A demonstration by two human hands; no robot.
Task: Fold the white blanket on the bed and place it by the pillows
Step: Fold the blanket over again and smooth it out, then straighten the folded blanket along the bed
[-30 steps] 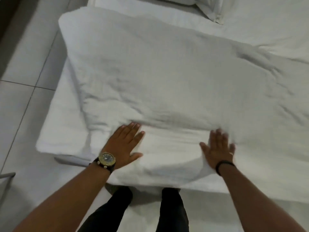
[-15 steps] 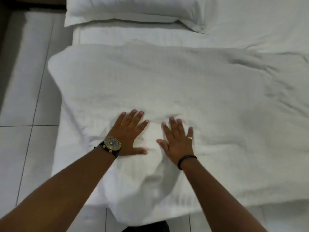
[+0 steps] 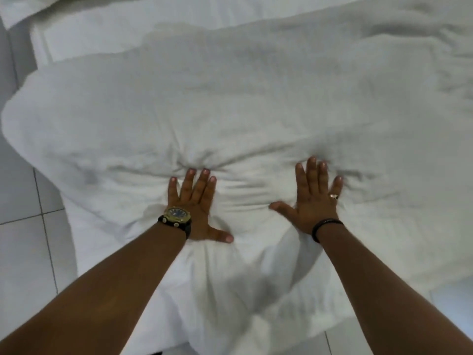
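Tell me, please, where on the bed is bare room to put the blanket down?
A bare strip of sheet lies between the blanket and the pillow at the top left. The near side is crowded: the left hand and right hand press flat on the blanket, which hangs over the bed edge.

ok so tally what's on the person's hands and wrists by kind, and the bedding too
gold-cased wristwatch on a black strap, left wrist: 1
thin black wristband, right wrist: 1
ring with a dark stone, right hand: 1
folded white textured blanket, pressed flat by both open hands: 1
white pillow corner, top left edge: 1
total: 5
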